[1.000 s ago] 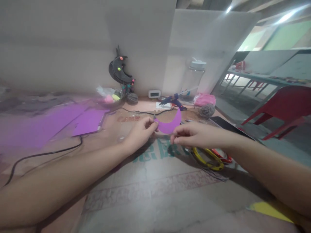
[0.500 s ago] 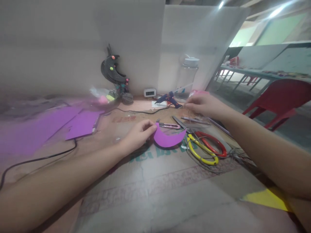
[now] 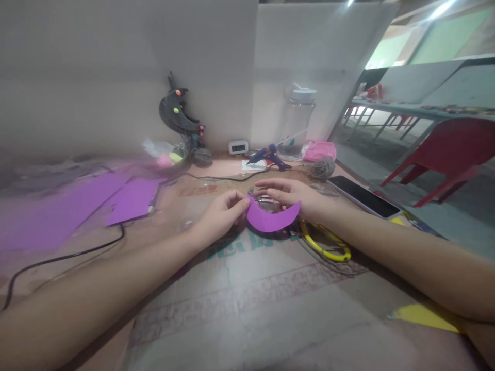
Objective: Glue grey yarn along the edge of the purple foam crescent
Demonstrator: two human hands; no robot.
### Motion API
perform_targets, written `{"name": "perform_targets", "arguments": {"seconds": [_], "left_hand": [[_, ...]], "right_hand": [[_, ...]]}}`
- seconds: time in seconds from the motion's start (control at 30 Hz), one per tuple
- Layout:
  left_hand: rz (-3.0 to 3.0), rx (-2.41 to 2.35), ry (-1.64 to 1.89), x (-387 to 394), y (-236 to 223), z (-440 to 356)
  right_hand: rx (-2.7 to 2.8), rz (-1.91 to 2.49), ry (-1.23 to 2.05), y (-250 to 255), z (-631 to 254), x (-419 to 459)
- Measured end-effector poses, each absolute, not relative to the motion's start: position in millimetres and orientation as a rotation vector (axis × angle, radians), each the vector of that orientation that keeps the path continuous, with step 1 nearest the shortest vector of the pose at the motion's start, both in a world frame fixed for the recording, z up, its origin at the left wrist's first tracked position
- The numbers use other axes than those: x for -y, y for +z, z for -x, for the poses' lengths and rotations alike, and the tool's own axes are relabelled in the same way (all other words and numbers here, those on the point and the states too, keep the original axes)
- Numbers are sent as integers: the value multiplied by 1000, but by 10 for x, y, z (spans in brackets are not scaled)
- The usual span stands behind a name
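Note:
My left hand (image 3: 231, 206) pinches the left tip of a purple paper crescent (image 3: 272, 221), which curves downward above the cardboard. My right hand (image 3: 291, 195) reaches over the crescent's right side with its fingers stretched toward the left tip; nothing shows in its grasp. Under those fingers, a cutter knife (image 3: 264, 199) is partly hidden. Beside my right wrist lie scissors, of which mainly a yellow handle (image 3: 328, 252) shows; the rest is covered by my hand and forearm.
Behind my hands are a blue glue gun (image 3: 268, 156), a small digital clock (image 3: 238, 147) and a clear bottle (image 3: 298, 121). Purple sheets (image 3: 133, 198) lie left, with a black cord (image 3: 69, 252). A phone (image 3: 365, 197), grey yarn (image 3: 322, 167) and a pink packet (image 3: 319, 150) sit at right.
My right hand has come left and nearer, from beside the glue gun to over the crescent, uncovering the yarn and phone and covering much of the scissors. My left hand keeps its pinch.

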State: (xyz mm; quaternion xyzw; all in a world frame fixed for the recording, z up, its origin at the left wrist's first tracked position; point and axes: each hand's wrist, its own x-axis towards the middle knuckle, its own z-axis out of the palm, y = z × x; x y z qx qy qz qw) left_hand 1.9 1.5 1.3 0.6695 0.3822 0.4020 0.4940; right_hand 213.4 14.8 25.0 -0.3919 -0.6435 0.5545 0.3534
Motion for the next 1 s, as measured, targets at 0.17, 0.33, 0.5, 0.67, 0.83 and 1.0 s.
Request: {"name": "perform_targets", "arguments": {"seconds": [0.17, 0.33, 0.5, 0.67, 0.83, 1.0], "left_hand": [[-1648, -948, 933, -31, -30, -18], [-1644, -975, 920, -32, -31, -19], [-1639, -966, 911, -19, -22, -30], [-1648, -965, 910, -10, -17, -36], [-1673, -969, 901, 7, -7, -26], [-1692, -964, 892, 13, -11, -21]], "right_hand": [[1575, 993, 1476, 125, -2037, -47], [1666, 951, 1340, 37, -2054, -117], [1678, 1040, 1108, -10, -2040, -146], [1717, 1120, 1008, -20, -2042, -130], [1775, 1145, 946, -55, -2064, -166], [1775, 1176, 922, 1, -2048, -144]]}}
